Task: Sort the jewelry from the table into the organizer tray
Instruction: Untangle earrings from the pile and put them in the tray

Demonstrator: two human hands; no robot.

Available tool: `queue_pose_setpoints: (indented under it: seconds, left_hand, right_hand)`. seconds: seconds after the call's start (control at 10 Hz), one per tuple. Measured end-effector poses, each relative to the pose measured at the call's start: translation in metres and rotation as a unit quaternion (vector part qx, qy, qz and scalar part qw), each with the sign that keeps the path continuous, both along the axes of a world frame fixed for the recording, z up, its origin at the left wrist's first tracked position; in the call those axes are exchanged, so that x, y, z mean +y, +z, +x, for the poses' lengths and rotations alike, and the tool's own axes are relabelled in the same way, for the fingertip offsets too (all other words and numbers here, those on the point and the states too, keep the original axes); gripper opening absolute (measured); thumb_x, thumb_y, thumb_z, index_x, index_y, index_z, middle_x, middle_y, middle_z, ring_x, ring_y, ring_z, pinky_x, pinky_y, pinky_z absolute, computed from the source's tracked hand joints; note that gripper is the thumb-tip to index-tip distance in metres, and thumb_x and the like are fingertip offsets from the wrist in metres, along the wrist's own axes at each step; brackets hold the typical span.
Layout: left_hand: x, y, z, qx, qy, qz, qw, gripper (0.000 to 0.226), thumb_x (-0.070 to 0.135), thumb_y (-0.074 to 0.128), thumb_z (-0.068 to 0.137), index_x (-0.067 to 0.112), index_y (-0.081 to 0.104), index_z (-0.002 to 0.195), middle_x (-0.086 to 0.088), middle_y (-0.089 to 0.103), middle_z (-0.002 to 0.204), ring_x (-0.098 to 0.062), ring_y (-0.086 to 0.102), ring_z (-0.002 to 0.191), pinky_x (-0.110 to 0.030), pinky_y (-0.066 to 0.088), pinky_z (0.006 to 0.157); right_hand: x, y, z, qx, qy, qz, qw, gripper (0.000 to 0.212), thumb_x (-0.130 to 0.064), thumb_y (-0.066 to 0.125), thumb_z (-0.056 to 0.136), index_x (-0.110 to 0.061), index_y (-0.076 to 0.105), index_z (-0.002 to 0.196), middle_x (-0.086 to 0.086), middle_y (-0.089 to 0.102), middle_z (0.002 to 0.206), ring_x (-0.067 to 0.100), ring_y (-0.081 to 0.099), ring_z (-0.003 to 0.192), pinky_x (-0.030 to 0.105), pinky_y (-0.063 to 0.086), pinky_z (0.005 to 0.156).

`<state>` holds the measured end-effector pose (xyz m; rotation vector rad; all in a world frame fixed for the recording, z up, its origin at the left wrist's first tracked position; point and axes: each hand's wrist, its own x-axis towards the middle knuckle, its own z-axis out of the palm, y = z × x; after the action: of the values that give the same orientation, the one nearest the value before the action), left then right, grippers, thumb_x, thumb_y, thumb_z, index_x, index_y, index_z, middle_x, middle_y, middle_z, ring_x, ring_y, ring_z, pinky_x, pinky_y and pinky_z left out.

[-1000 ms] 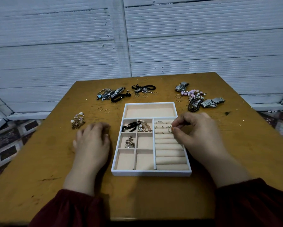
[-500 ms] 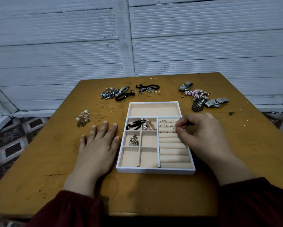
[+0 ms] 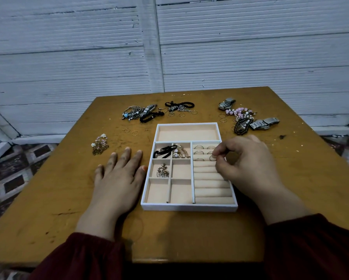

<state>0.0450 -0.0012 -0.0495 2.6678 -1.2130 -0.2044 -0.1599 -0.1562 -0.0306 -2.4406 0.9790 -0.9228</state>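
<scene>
Fingers (image 3: 218, 153) of the right hand (image 3: 244, 160) seemingly pinch a ring (image 3: 212, 158) over the organizer tray (image 3: 187, 207)'s ring rolls.

Tray (image 3: 188, 207) front clear; L hand (image 3: 119, 178) blocks left side, jewelry piles (image 3: 141, 113) behind.

This looks like a modest home corner, not a shop or workshop. A worn wooden table (image 3: 290, 178), scratched and speckled with pale flecks, is pushed up against a wall of white-painted ribbed panels (image 3: 68, 67), well beyond the fingertips (image 3: 127, 150) of the flat left hand (image 3: 119, 178). Patterned floor tiles (image 3: 14, 172) in dark and pale squares show outward of that hand's little finger. Dark red sleeves (image 3: 84, 257) with gathered cuffs suggest everyday house clothes.
</scene>
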Motion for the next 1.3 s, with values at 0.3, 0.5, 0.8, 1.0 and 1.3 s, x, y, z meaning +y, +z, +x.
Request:
queue_pose_setpoints:
  seconds: [0.3, 0.5, 0.8, 1.0, 1.3]
  left_hand:
    - [-0.0008, -0.0002, 0.0008, -0.002, 0.0, -0.002, 1.0, 0.052, 0.05, 0.02, 0.098, 0.044, 0.011, 0.149, 0.014, 0.0, 0.159, -0.015, -0.003, 0.147, -0.045, 0.0, 0.117]
    - [-0.0005, -0.0003, 0.0007, -0.003, 0.002, -0.004, 1.0, 0.051, 0.049, 0.021, 0.099, 0.044, 0.013, 0.149, 0.015, 0.001, 0.159, -0.015, -0.002, 0.147, -0.045, 0.001, 0.117]
    - [-0.001, 0.0013, 0.0006, -0.003, 0.005, 0.003, 1.0, 0.052, 0.05, 0.02, 0.098, 0.044, 0.011, 0.149, 0.015, 0.0, 0.159, -0.015, -0.002, 0.147, -0.044, 0.0, 0.117]
    - [-0.001, 0.0014, 0.0004, -0.002, 0.005, 0.002, 1.0, 0.051, 0.05, 0.02, 0.098, 0.044, 0.012, 0.149, 0.014, 0.0, 0.159, -0.015, -0.002, 0.147, -0.044, 0.0, 0.117]
    - [-0.0012, 0.0021, 0.0003, 0.001, 0.006, 0.0, 1.0, 0.052, 0.051, 0.02, 0.098, 0.044, 0.012, 0.149, 0.014, 0.0, 0.159, -0.015, -0.002, 0.147, -0.044, 0.0, 0.116]
  right_hand:
    - [-0.0012, 0.0008, 0.0001, 0.037, 0.0, -0.014, 0.999, 0.01, -0.022, 0.066, 0.077, -0.031, 0.069, 0.077, -0.014, 0.063, 0.076, 0.013, 0.043, 0.083, 0.03, 0.026, 0.071]
    - [-0.0011, 0.0014, -0.0002, 0.059, 0.001, -0.022, 0.998, 0.009, -0.022, 0.066, 0.077, -0.03, 0.069, 0.077, -0.013, 0.058, 0.072, 0.015, 0.043, 0.083, 0.032, 0.026, 0.071]
    - [-0.0024, -0.0005, 0.001, 0.067, -0.004, -0.033, 0.997, 0.018, -0.035, 0.052, 0.072, -0.032, 0.069, 0.077, -0.013, 0.055, 0.07, 0.013, 0.04, 0.082, 0.03, 0.022, 0.07]
    - [-0.0021, 0.0, 0.0008, 0.07, 0.0, -0.037, 0.997, 0.013, -0.033, 0.055, 0.074, -0.033, 0.068, 0.076, -0.013, 0.055, 0.071, 0.013, 0.04, 0.083, 0.031, 0.023, 0.071]
    - [-0.0008, 0.0002, 0.0015, 0.08, -0.005, -0.045, 0.996, 0.008, -0.026, 0.062, 0.08, -0.033, 0.065, 0.08, -0.014, 0.057, 0.075, 0.012, 0.04, 0.083, 0.03, 0.025, 0.072]
